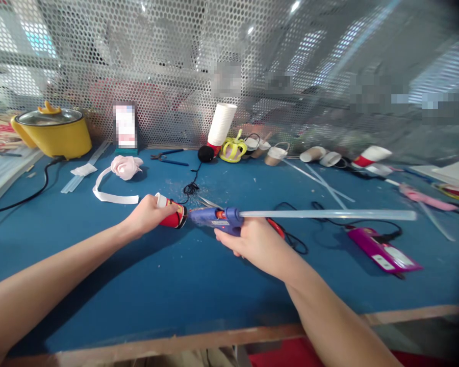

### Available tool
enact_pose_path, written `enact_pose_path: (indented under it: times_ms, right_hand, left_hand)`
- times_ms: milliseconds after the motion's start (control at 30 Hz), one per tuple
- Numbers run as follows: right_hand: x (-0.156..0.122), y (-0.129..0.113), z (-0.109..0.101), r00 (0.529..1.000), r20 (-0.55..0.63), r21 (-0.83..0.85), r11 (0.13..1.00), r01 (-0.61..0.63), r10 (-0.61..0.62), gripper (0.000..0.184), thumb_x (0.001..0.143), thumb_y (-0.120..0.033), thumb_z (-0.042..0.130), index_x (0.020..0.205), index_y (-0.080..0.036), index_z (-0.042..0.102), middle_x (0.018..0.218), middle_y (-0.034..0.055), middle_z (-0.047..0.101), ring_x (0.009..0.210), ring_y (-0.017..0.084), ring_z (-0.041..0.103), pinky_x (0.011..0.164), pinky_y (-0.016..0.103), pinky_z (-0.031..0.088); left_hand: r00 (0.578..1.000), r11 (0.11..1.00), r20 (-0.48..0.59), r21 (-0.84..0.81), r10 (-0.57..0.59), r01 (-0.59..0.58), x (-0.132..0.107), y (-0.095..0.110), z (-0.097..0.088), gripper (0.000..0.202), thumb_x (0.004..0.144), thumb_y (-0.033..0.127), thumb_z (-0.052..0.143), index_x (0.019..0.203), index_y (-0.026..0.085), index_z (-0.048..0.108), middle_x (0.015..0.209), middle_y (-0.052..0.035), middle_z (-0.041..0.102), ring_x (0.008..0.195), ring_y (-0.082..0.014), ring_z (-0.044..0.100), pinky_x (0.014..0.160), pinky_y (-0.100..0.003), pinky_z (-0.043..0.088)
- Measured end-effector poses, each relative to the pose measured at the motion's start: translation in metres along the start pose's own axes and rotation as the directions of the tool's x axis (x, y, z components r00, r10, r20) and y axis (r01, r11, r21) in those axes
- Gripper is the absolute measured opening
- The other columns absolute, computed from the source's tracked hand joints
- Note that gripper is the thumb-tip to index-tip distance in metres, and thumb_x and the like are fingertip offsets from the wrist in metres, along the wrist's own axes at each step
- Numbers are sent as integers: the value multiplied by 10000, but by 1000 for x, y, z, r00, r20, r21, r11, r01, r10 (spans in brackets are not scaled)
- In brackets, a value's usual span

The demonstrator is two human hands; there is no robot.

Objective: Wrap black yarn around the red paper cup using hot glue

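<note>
My left hand (147, 214) is closed around a red and white paper cup (172, 218) lying on its side on the blue table (137, 285). My right hand (258, 243) grips a blue hot glue gun (216, 218) whose nozzle touches the cup's rim. A long clear glue stick (329, 214) sticks out of the gun's back toward the right. Small scissors with red handles lie partly hidden behind my right hand.
A yellow electric pot (51, 131) stands at the back left, with a pink fabric flower on a white ribbon (125, 167) nearby. A stack of cups (222, 125), small cup baskets (277, 153), loose glue sticks (321, 182) and a magenta device (382, 250) lie right. Perforated metal screen behind.
</note>
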State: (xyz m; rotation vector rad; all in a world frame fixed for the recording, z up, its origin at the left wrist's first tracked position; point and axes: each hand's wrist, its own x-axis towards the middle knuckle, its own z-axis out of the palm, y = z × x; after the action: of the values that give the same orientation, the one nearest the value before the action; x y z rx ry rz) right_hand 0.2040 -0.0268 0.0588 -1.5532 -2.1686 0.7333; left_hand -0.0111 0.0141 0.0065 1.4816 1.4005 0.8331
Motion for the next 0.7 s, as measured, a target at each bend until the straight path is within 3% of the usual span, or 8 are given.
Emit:
enact_pose_path:
  times_ms: [300, 700]
  right_hand:
    - [-2, -1, 1, 999, 12, -62, 997, 47, -46, 144, 727, -280, 521, 630, -191, 582, 461, -24, 552, 490, 140, 555, 490, 225, 423]
    - [3, -6, -2, 998, -11, 44, 998, -55, 55, 151, 731, -250, 519, 606, -171, 553, 382, -44, 495, 340, 97, 479, 394, 199, 392]
  left_hand:
    - [999, 999, -17, -43, -29, 28, -2, 5, 0, 333, 639, 445, 558, 501, 150, 489, 440, 49, 397, 429, -70, 313, 437, -228, 195]
    - [1000, 999, 0, -34, -9, 9, -1, 1, 0, 339, 656, 457, 553, 522, 148, 508, 446, 48, 400, 425, -72, 298, 429, -232, 185]
